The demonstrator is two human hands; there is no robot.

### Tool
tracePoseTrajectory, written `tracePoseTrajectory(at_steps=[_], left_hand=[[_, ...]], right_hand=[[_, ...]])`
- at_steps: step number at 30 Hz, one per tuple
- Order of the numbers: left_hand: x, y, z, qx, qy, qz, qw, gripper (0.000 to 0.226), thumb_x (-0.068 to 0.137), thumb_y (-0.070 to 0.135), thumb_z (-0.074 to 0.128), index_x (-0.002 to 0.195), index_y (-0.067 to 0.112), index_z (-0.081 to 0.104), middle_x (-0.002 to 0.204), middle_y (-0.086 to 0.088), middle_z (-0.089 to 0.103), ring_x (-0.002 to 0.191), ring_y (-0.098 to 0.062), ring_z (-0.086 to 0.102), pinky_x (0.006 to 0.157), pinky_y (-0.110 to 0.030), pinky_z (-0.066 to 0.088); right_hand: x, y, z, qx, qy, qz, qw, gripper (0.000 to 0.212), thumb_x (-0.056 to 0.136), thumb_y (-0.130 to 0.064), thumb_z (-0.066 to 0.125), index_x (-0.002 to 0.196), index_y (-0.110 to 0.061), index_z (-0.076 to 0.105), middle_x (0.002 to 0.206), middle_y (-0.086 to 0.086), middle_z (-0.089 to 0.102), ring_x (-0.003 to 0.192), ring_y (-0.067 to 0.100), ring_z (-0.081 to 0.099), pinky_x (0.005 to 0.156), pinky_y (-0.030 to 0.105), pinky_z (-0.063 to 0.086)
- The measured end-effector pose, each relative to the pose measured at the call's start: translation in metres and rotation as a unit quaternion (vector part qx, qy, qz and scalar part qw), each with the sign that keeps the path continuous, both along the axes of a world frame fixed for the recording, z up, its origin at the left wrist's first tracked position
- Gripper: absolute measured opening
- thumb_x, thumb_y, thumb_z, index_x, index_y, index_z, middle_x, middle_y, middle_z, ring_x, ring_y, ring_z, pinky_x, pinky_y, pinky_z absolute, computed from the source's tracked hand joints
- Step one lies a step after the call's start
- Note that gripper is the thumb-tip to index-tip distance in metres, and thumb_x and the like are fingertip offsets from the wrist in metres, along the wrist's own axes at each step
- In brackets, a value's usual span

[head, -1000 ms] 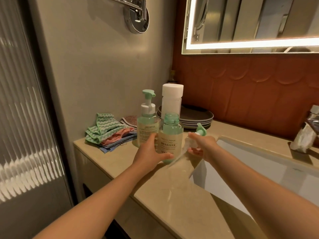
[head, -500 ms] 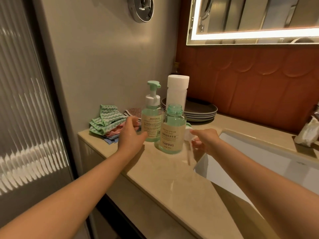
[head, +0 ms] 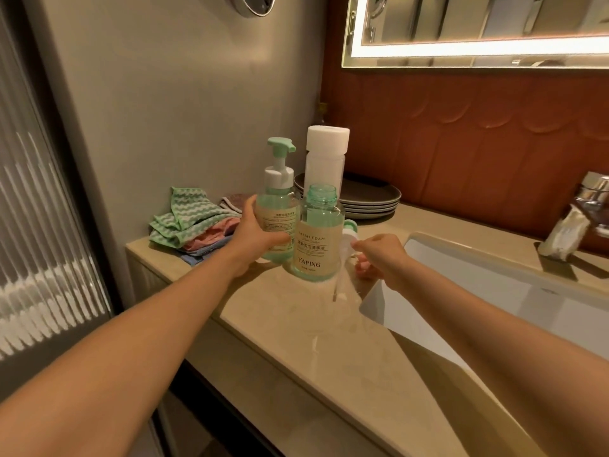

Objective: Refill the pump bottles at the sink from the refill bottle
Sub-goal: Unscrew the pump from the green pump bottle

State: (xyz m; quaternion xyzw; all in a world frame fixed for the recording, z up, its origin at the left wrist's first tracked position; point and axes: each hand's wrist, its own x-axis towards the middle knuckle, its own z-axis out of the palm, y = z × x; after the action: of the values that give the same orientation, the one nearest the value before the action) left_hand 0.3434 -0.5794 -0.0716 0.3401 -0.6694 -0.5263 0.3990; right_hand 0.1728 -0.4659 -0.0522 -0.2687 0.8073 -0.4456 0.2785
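Hands flank open bottle (head: 318, 239): left hand (head: 253, 239) grips pump bottle (head: 275, 206), right hand (head: 382, 258) holds pump (head: 349, 235).

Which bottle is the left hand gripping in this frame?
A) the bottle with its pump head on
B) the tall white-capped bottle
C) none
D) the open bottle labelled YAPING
A: the left hand grips the pump bottle that has its green pump on; the open YAPING bottle stands beside it, and the right hand holds the removed pump.
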Motion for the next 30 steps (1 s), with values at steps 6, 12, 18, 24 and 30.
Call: tracePoseTrajectory(at_steps=[6,12,18,24,30], left_hand=[[0.005,0.006,-0.009,-0.024,0.015,0.023,0.999,0.077,0.068,-0.004,0.076,0.124,0.022,0.030,0.117,-0.004,0.054,0.106,-0.017,0.056,0.080,-0.031,0.050],[0.023,0.023,-0.019,-0.033,0.016,0.030,0.999,0.080,0.064,0.000,0.079,0.124,0.025,0.032,0.119,0.000,0.053,0.108,-0.014,0.055,0.087,-0.034,0.048],[0.030,0.049,-0.022,-0.039,0.010,-0.004,0.999,0.078,0.063,0.002,0.081,0.123,0.024,0.036,0.115,0.002,0.057,0.105,-0.012,0.057,0.070,-0.021,0.048],[0.029,0.068,-0.020,-0.056,-0.014,-0.036,0.998,0.075,0.059,0.003,0.082,0.115,0.029,0.040,0.113,0.004,0.060,0.105,-0.012,0.059,0.086,-0.033,0.051],[0.027,0.073,-0.022,-0.044,-0.032,-0.038,0.998,0.086,0.047,0.013,0.087,0.116,0.033,0.040,0.114,0.003,0.062,0.108,-0.016,0.058,0.095,-0.041,0.048]], right_hand=[[-0.001,0.002,0.000,-0.008,0.016,-0.006,1.000,0.017,0.091,-0.022,0.060,0.096,-0.007,0.053,0.087,0.012,0.059,0.067,0.020,0.058,0.073,0.030,0.055],[0.001,0.009,0.003,-0.062,0.086,-0.021,0.994,0.011,0.092,-0.021,0.058,0.090,-0.011,0.057,0.091,0.010,0.060,0.082,0.024,0.062,0.082,0.034,0.055],[0.021,0.021,0.019,-0.205,0.147,-0.013,0.968,0.024,0.094,-0.028,0.053,0.101,-0.008,0.065,0.087,0.004,0.063,0.082,0.018,0.057,0.076,0.035,0.049],[0.065,0.035,0.034,-0.308,0.153,0.098,0.934,0.024,0.086,-0.037,0.062,0.097,-0.016,0.064,0.093,0.001,0.065,0.090,0.016,0.061,0.075,0.030,0.051],[0.097,0.036,0.049,-0.287,0.215,0.156,0.920,0.048,0.074,-0.048,0.072,0.109,-0.020,0.055,0.107,-0.003,0.054,0.097,0.012,0.054,0.074,0.023,0.046]])
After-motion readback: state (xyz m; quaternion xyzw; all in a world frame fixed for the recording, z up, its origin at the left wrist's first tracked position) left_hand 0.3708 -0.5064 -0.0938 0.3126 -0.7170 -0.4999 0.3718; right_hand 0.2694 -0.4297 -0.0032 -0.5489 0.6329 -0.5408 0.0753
